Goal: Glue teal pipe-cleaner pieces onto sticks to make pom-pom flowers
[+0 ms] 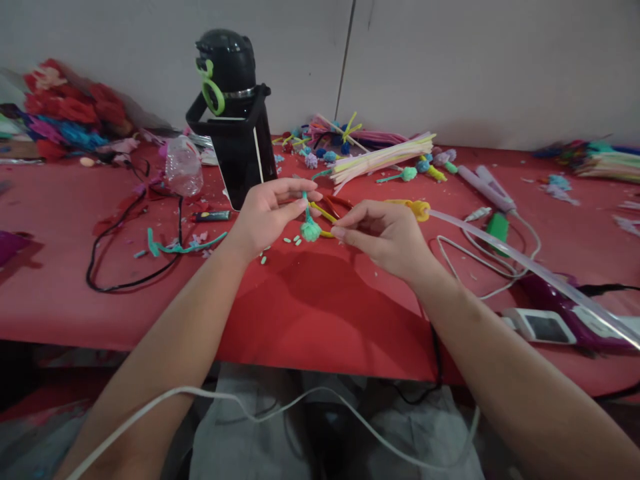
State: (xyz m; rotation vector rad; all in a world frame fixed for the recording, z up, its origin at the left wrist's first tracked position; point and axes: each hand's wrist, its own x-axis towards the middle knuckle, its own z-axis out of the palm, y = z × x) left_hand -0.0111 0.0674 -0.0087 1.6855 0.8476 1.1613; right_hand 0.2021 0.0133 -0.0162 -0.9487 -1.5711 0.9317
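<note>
My left hand point(273, 213) is closed, with thumb and fingers pinching the thin stem of a teal pipe-cleaner flower point(311, 229). Its fuzzy round head hangs downward. Just to the right, my right hand point(383, 237) is closed in a pinch, its fingertips apart from the flower head; whatever they hold, if anything, is too small to make out. Behind both hands lies a yellow and dark red looped thing point(325, 212), partly hidden. A yellow piece point(419, 210) shows past my right hand, with a long translucent stick point(520, 253) running from it to the right.
A black bottle point(227, 67) stands in a black holder point(240, 160). Pipe cleaners point(383, 160) are bundled behind my hands. A black cord point(107, 287), small pale-green clippings point(263, 260), a lilac styling iron point(485, 187) and a white cable point(493, 293) lie on the red table point(320, 320).
</note>
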